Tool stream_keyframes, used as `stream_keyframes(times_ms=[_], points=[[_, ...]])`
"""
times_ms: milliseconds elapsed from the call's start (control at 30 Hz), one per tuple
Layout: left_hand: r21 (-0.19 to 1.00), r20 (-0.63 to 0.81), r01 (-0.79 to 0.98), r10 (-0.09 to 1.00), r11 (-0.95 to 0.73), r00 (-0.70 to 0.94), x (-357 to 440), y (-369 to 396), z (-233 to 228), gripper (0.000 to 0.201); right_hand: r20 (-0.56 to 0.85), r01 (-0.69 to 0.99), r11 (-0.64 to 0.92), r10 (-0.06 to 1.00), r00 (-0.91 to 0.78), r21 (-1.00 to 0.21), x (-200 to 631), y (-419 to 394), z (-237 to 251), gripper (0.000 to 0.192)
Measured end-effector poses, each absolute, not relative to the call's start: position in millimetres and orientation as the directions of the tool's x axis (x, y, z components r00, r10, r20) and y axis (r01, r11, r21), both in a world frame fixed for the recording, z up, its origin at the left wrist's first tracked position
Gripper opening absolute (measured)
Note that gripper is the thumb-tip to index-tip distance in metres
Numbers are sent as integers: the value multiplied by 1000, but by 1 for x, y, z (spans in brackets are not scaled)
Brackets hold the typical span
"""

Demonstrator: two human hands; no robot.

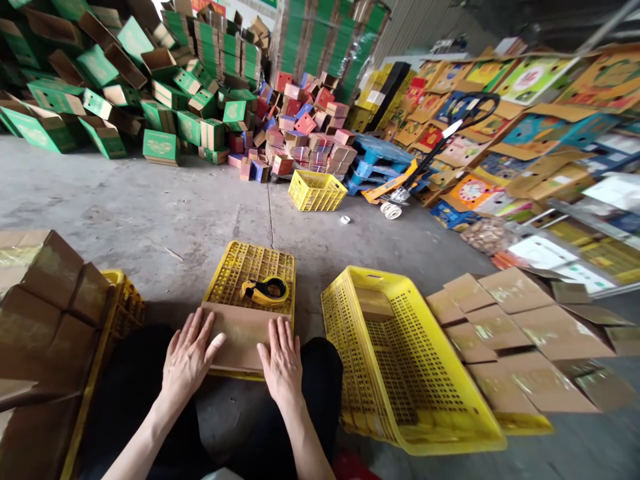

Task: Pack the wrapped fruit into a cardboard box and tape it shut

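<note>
A large yellow crate (360, 373) is stood open-topped at right. Near the knees, an upturned crate (250, 263) is placed; flat cardboard (237, 337) is laid across its near end. Left hand (190, 353) and right hand (283, 363) are rested apart, palms down, on opposite ends. Tape dispenser (257, 293) is set just beyond.

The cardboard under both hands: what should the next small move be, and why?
Perhaps lift the right hand to the yellow tape dispenser, left hand steadying the cardboard: the dispenser lies just beyond it, and the cardboard's top shows no shiny strip, unlike cartons on the right.
</note>
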State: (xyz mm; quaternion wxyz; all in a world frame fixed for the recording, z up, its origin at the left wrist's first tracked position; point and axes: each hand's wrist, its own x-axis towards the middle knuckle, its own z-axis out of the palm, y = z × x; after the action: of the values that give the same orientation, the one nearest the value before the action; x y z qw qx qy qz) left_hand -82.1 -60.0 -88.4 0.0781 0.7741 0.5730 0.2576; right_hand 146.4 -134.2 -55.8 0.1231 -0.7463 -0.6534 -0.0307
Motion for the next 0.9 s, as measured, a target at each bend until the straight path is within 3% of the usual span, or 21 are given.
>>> stream_keyframes(times_ms=[233,300,400,500,600,733,900], points=[[432,349,863,931,-260,106,-94,-62,-85,83,282,980,-162,940,190,-119,135,-137,-63,73],[445,370,828,912,-340,176,-82,-65,-78,80,277,985,-100,951,136,-140,114,-130,-59,71],[482,369,691,840,-539,398,-57,-63,-71,75,258,973,116,964,-62,-198,75,-116,-55,62],[502,348,646,818,-575,458,-41,-51,-71,77,249,956,191,959,-134,-223,55,-101,-53,61],[504,326,675,842,-539,430,-47,-39,-76,74,229,960,164,967,-111,-227,71,-97,-50,59],[421,310,737,848,-528,430,-77,-36,-83,75,216,983,-10,975,50,-182,127,-115,-49,54],[361,256,862,927,-355,274,-109,-45,-91,71,267,988,-103,955,130,-114,164,-149,-59,60]])
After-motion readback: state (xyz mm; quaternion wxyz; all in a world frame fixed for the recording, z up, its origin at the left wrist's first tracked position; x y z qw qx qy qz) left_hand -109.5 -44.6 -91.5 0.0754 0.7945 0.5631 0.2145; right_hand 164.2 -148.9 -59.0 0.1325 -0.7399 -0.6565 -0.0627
